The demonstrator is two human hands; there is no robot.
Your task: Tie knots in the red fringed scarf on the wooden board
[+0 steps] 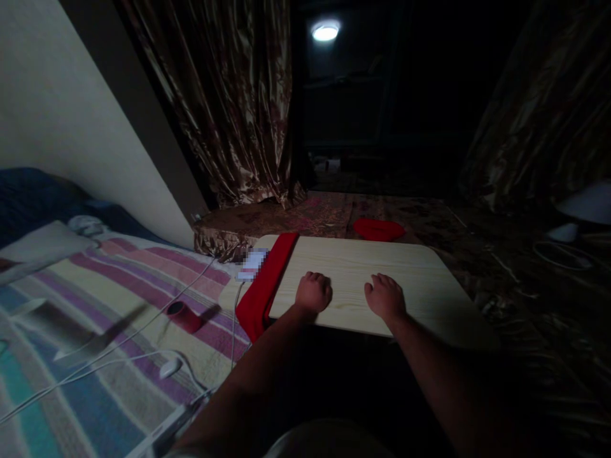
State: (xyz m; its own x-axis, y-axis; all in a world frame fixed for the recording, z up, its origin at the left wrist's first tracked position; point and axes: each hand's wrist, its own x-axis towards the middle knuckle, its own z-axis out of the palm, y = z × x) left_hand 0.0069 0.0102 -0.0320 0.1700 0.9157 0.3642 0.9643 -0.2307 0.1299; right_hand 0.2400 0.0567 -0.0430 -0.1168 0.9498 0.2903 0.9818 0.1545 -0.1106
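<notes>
My left hand [312,294] rests on a pale wood-grain tabletop [344,261], its fingers curled in with nothing visible in them. To its right, my right hand [386,298] lies on the same board near the front edge, fingers stretched forward and holding nothing. A long folded red cloth [267,286] drapes across the left part of the tabletop and hangs over its front edge, a short way from my left hand. Beyond the cloth, at the left end, is a flat pale item [252,264], blurred out by pixels.
Past the board's far edge, a red cloth-like thing [379,229] lies on a patterned cover [324,213]. At left, a striped bed [143,292] bears a red cylinder [183,317], a white roll-shaped object [52,324] and white cables [128,361]. Curtains [248,127] flank a dark window.
</notes>
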